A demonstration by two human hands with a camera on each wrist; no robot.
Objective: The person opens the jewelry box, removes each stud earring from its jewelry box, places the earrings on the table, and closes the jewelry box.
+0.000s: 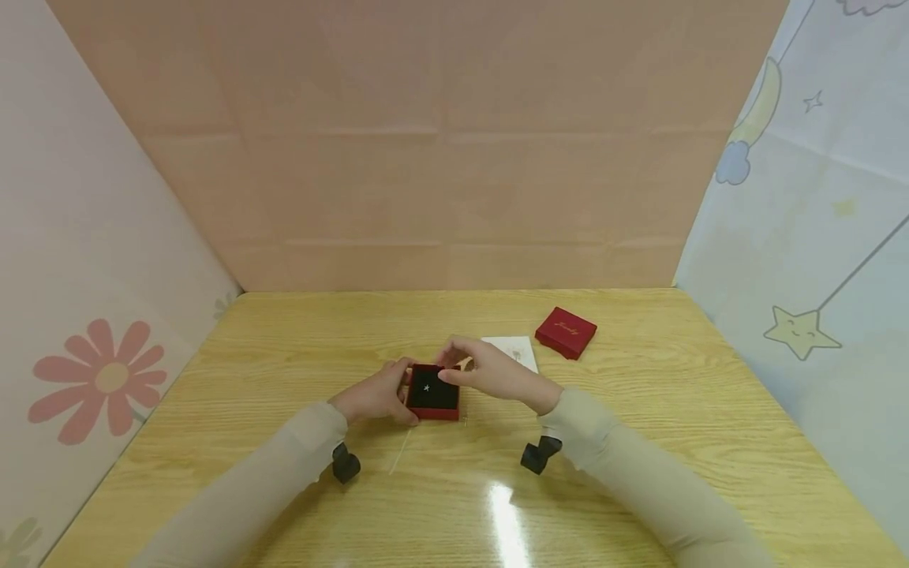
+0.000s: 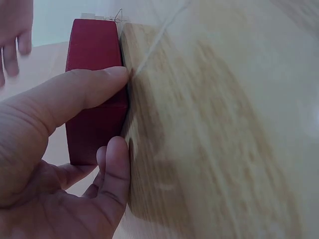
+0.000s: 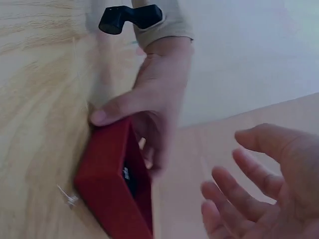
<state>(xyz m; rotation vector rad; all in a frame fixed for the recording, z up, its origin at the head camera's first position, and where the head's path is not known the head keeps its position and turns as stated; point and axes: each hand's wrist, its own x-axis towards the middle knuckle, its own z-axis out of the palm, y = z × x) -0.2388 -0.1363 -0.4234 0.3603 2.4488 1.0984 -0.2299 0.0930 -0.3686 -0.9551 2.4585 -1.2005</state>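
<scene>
A red jewelry box (image 1: 435, 413) without its lid sits on the table, holding a black insert (image 1: 442, 399). On that insert is a small silvery star-shaped piece (image 1: 426, 388). My left hand (image 1: 378, 396) holds the box from its left side; in the left wrist view the thumb (image 2: 94, 88) presses the red wall. Above the box's right back corner hovers my right hand (image 1: 493, 372), thumb and fingers apart. In the right wrist view its relaxed fingers (image 3: 244, 194) hold nothing and stand away from the box.
The red lid (image 1: 566, 331) with gold lettering lies at the back right. A white card (image 1: 521, 347) is partly hidden behind my right hand. A thin pale strand (image 1: 400, 453) lies in front of the box, and a tiny shiny piece (image 1: 465, 420) beside its right front corner.
</scene>
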